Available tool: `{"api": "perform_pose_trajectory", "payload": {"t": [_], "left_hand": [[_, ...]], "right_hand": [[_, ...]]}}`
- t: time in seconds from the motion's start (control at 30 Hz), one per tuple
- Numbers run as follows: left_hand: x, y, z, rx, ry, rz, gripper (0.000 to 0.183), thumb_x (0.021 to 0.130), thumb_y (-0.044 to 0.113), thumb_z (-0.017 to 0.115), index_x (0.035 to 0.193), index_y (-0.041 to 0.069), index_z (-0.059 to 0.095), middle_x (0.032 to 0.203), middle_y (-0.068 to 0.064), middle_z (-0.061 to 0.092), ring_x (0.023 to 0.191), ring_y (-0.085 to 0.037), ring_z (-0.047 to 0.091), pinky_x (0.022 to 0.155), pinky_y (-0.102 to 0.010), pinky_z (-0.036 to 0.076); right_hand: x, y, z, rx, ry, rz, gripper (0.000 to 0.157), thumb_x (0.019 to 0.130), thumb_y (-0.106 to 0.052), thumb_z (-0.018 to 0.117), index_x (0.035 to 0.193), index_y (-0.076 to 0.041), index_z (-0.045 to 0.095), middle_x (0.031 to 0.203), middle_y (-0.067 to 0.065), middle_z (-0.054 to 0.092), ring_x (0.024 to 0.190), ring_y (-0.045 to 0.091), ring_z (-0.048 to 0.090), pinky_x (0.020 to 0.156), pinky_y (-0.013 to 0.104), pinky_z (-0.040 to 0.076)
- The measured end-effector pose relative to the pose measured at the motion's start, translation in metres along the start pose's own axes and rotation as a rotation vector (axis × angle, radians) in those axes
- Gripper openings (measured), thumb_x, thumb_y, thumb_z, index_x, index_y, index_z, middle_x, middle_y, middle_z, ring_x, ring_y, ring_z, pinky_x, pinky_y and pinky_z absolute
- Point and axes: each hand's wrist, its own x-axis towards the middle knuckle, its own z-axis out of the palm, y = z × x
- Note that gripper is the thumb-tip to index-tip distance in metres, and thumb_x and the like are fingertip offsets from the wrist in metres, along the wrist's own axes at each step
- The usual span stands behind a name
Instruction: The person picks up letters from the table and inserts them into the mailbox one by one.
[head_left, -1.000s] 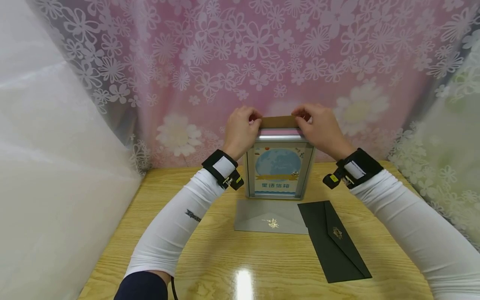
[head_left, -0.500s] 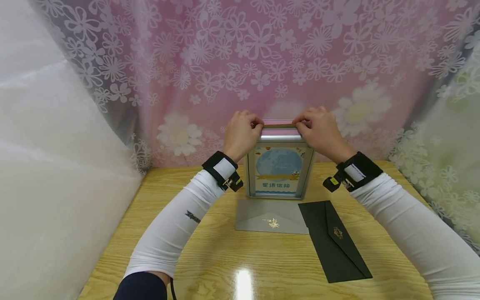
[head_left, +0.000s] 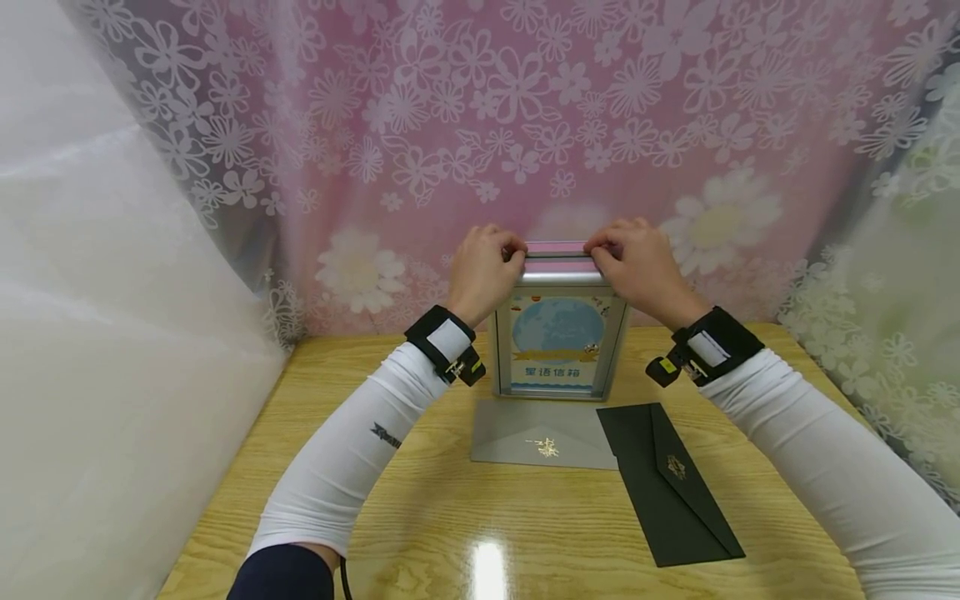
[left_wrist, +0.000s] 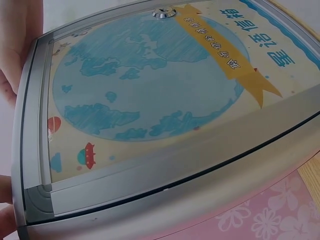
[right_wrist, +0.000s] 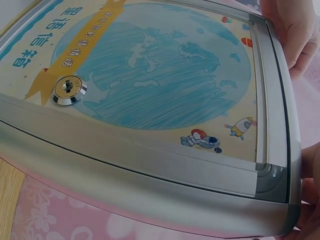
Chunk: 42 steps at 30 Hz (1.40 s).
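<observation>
On the table, the box stands upright, its inside hidden, behind a dark envelope and a grey envelope. Left hand and right hand, fingers bent, partly hide the slot (whether gripping, I cannot tell).

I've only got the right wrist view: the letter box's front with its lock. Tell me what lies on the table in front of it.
Observer: In the head view, a grey envelope with gold print lies flat on the table before the letter box.
Operator: Name what lies at its right end.
Observer: A dark green envelope, set at a slant.
Operator: Describe the middle of the box's top.
Observer: Two pink strips with a dark line between them, flanked by the left hand and the right hand.
</observation>
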Motion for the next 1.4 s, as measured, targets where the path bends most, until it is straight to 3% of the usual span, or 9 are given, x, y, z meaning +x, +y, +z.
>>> {"api": "perform_pose_trajectory", "payload": {"t": [0.1, 0.3, 0.47, 0.57, 0.77, 0.93, 1.07, 1.23, 1.4], "left_hand": [[0.0, -0.002, 0.0, -0.037, 0.004, -0.003, 0.017, 0.092, 0.019, 0.058, 0.097, 0.013, 0.073, 0.097, 0.0, 0.061, 0.089, -0.014, 0.048, 0.074, -0.032, 0.044], [-0.007, -0.009, -0.008, -0.103, 0.035, -0.013, 0.022, 0.093, 0.023, 0.056, 0.104, 0.009, 0.069, 0.104, -0.003, 0.061, 0.097, -0.017, 0.049, 0.084, -0.034, 0.044], [-0.023, -0.017, -0.018, -0.14, 0.019, -0.059, 0.031, 0.094, 0.033, 0.056, 0.11, 0.007, 0.063, 0.108, -0.005, 0.058, 0.099, -0.018, 0.047, 0.087, -0.035, 0.042], [-0.037, -0.023, -0.024, -0.139, -0.018, -0.105, 0.041, 0.093, 0.043, 0.055, 0.114, 0.008, 0.06, 0.108, -0.004, 0.056, 0.098, -0.017, 0.047, 0.081, -0.035, 0.044], [-0.07, -0.039, -0.023, -0.068, -0.165, -0.164, 0.057, 0.093, 0.054, 0.05, 0.124, 0.007, 0.056, 0.112, -0.004, 0.055, 0.092, -0.014, 0.051, 0.075, -0.037, 0.049], [-0.101, -0.049, -0.005, 0.024, -0.349, -0.212, 0.066, 0.089, 0.059, 0.052, 0.13, 0.007, 0.055, 0.124, -0.008, 0.055, 0.101, -0.02, 0.053, 0.08, -0.042, 0.051], [-0.12, -0.053, 0.013, 0.113, -0.516, -0.246, 0.079, 0.083, 0.065, 0.056, 0.135, 0.006, 0.051, 0.136, -0.014, 0.047, 0.116, -0.027, 0.045, 0.089, -0.046, 0.047], [-0.141, -0.056, 0.034, 0.206, -0.655, -0.229, 0.09, 0.076, 0.067, 0.063, 0.138, 0.004, 0.048, 0.138, -0.017, 0.044, 0.121, -0.033, 0.038, 0.095, -0.049, 0.043], [-0.16, -0.057, 0.052, 0.237, -0.708, -0.173, 0.091, 0.071, 0.066, 0.069, 0.135, 0.004, 0.051, 0.131, -0.014, 0.048, 0.116, -0.033, 0.041, 0.093, -0.053, 0.042]], "right_hand": [[-0.001, 0.0, -0.001, 0.007, 0.004, 0.005, 0.019, 0.092, -0.012, 0.058, 0.096, -0.002, 0.073, 0.099, 0.012, 0.066, 0.091, 0.027, 0.048, 0.087, 0.052, 0.036], [-0.006, 0.002, -0.009, 0.038, 0.018, 0.053, 0.025, 0.093, -0.019, 0.056, 0.103, -0.001, 0.071, 0.107, 0.014, 0.063, 0.098, 0.028, 0.047, 0.084, 0.051, 0.038], [-0.019, 0.006, -0.023, 0.062, 0.007, 0.098, 0.03, 0.095, -0.024, 0.053, 0.111, -0.002, 0.067, 0.113, 0.015, 0.059, 0.102, 0.03, 0.045, 0.085, 0.055, 0.038], [-0.031, 0.01, -0.032, 0.068, 0.002, 0.096, 0.032, 0.096, -0.024, 0.052, 0.114, 0.0, 0.064, 0.113, 0.016, 0.058, 0.101, 0.031, 0.045, 0.082, 0.055, 0.038], [-0.056, 0.018, -0.048, 0.063, -0.07, 0.146, 0.045, 0.099, -0.035, 0.047, 0.129, -0.002, 0.055, 0.124, 0.019, 0.052, 0.105, 0.033, 0.045, 0.081, 0.057, 0.039], [-0.075, 0.025, -0.055, 0.047, -0.114, 0.182, 0.047, 0.1, -0.036, 0.047, 0.131, -0.003, 0.054, 0.126, 0.021, 0.051, 0.104, 0.034, 0.045, 0.077, 0.057, 0.04], [-0.092, 0.031, -0.06, 0.041, -0.162, 0.227, 0.05, 0.099, -0.04, 0.046, 0.133, -0.003, 0.051, 0.127, 0.022, 0.049, 0.105, 0.034, 0.045, 0.076, 0.057, 0.041], [-0.112, 0.04, -0.058, 0.032, -0.219, 0.241, 0.051, 0.099, -0.041, 0.046, 0.134, -0.003, 0.049, 0.126, 0.022, 0.051, 0.104, 0.034, 0.048, 0.074, 0.057, 0.044], [-0.128, 0.047, -0.052, 0.012, -0.274, 0.247, 0.05, 0.099, -0.039, 0.047, 0.133, -0.003, 0.05, 0.129, 0.023, 0.049, 0.108, 0.037, 0.046, 0.078, 0.059, 0.042]]}}
